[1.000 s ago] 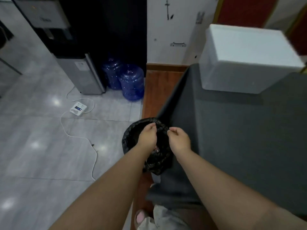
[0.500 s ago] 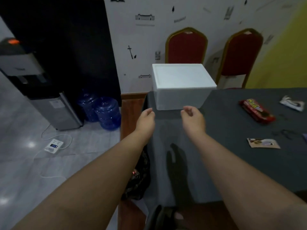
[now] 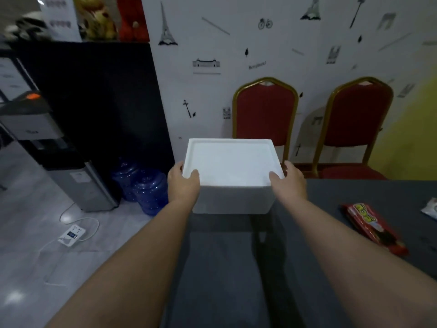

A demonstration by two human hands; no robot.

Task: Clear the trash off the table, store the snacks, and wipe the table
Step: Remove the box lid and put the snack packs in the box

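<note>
A white foam box [image 3: 230, 166] with its lid on stands at the far left end of the dark grey table [image 3: 319, 268]. My left hand [image 3: 183, 183] grips the lid's near left corner, thumb on top. My right hand [image 3: 287, 181] grips the near right corner the same way. A red snack packet [image 3: 373, 227] lies on the table to the right. A white wrapper [image 3: 431, 208] shows at the right edge, partly cut off.
Two red chairs [image 3: 264, 114] with gold frames stand behind the table against the wall. On the floor to the left are blue water jugs [image 3: 146, 188], a water dispenser [image 3: 78, 181] and a white power strip [image 3: 71, 237] with its cord.
My hands left the black trash bag beside the table, rose, and reached forward to take hold of the foam box lid at both near corners. The view lifted toward the wall.
</note>
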